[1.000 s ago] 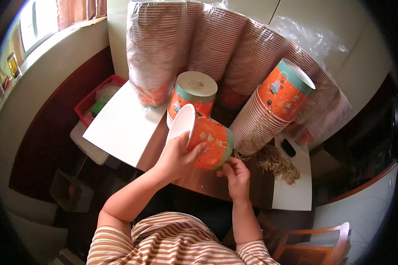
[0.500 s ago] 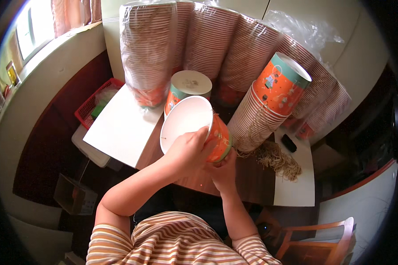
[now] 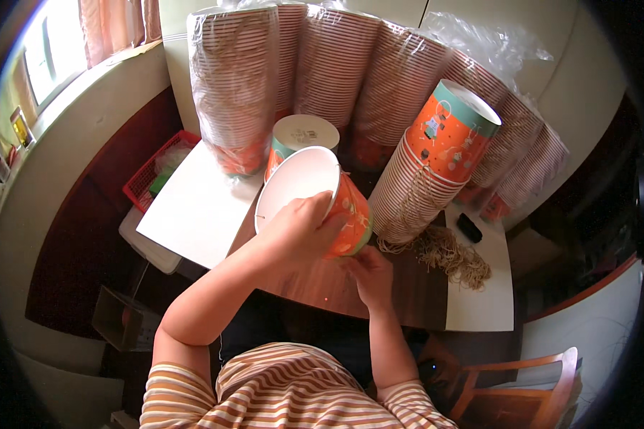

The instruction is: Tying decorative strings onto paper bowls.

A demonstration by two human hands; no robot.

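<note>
A large orange paper bucket [image 3: 295,177] with a green base band and white inside is tilted in front of me, its mouth turned up and left. My left hand [image 3: 302,227] grips it with the thumb over the rim. Small bits of twine poke through two holes near the rim. My right hand [image 3: 373,275] is closed by the bucket's base at the lower right; its fingertips are partly hidden, and what they hold cannot be made out. Behind stands an upside-down bucket [image 3: 306,133]. To the right, loose twine [image 3: 426,193] drapes over a leaning stack of buckets [image 3: 401,189].
Tall plastic-wrapped bucket stacks [image 3: 232,86] line the table's back. A twine bundle [image 3: 454,259] and a small black object [image 3: 469,227] lie at the right of the table [image 3: 479,304]. A red basket [image 3: 137,187] is at left, a wooden chair [image 3: 551,386] at lower right.
The bucket has shifted slightly up and left with my left hand. My right hand has moved a little down and right along the bucket's base.
</note>
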